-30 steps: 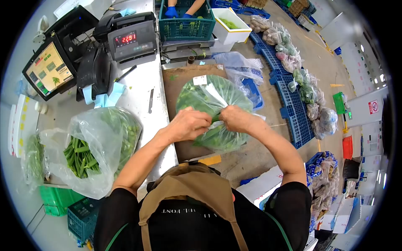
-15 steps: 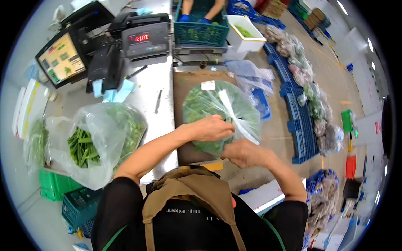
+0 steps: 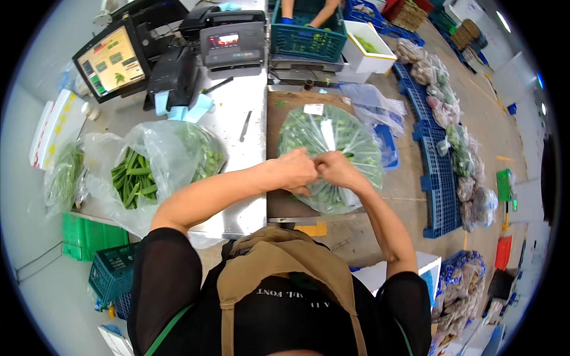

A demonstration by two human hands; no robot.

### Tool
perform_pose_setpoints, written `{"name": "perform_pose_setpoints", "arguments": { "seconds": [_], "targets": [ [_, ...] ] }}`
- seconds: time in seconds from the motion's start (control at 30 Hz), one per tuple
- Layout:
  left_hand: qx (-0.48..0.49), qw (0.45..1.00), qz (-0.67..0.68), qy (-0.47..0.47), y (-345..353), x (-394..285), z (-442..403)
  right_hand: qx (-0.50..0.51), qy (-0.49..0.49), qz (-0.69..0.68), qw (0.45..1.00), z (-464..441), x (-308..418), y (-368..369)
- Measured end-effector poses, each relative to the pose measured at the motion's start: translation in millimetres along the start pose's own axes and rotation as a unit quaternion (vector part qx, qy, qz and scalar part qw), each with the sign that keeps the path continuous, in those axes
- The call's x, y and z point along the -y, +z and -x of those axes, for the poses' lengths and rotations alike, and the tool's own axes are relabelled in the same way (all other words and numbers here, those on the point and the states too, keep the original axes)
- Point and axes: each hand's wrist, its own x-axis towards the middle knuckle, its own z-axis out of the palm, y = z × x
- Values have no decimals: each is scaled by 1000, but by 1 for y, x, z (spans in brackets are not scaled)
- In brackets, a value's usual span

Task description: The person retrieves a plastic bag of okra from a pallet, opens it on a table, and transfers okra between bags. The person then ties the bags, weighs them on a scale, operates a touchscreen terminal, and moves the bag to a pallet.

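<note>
The left hand (image 3: pixel 297 169) and the right hand (image 3: pixel 338 169) were close together, fingers bent, but I could not tell if they gripped anything. Under them, mostly toward the far right, lay the round bag of greens (image 3: pixel 348 136) on the brown board (image 3: pixel 283 200), without clear long axis, its middle nearer the right hand.

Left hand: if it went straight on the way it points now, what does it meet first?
Most likely the right hand: its fingers lie directly ahead of the left hand, above the plastic bag of greens. With one view, depth and any contact are unclear.
</note>
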Motion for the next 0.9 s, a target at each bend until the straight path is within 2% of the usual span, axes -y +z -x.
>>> {"name": "perform_pose_setpoints", "arguments": {
  "seconds": [0.07,0.1,0.17,0.3,0.33,0.43,0.47,0.53,0.63,0.67,0.77,0.8,0.9],
  "targets": [
    [-40,995,-31,-84,14,-1,8,15,-78,159,984,4,-3,8],
    [-59,989,-45,-130,18,-2,10,35,-42,203,978,5,-1,1],
    [-114,984,-19,-133,8,-5,13,76,26,283,956,1,7,-20],
    [-202,970,-74,-114,-7,-17,20,95,3,333,938,-13,2,-25],
    [-189,976,-51,-91,-10,-20,20,80,8,346,935,-15,3,-13],
    [-142,988,-44,-31,-27,-29,25,294,-44,286,911,-36,8,1],
    [-205,978,-39,-24,-15,-30,23,214,-86,300,926,-42,-4,14],
    [-223,974,-31,-25,-16,-35,22,47,-172,321,930,-60,-50,59],
    [-244,968,-31,-43,-10,-37,16,0,-217,325,921,-88,-77,88],
    [-233,971,-25,-57,-2,-35,13,37,-174,210,962,-87,-83,90],
    [-230,971,-15,-63,6,-35,16,209,-121,332,912,-55,-17,36],
    [-242,968,-4,-61,9,-35,17,148,-241,302,911,-49,-51,51],
    [-257,964,11,-68,11,-30,20,99,-254,263,926,-55,-74,60]
  ]
}}
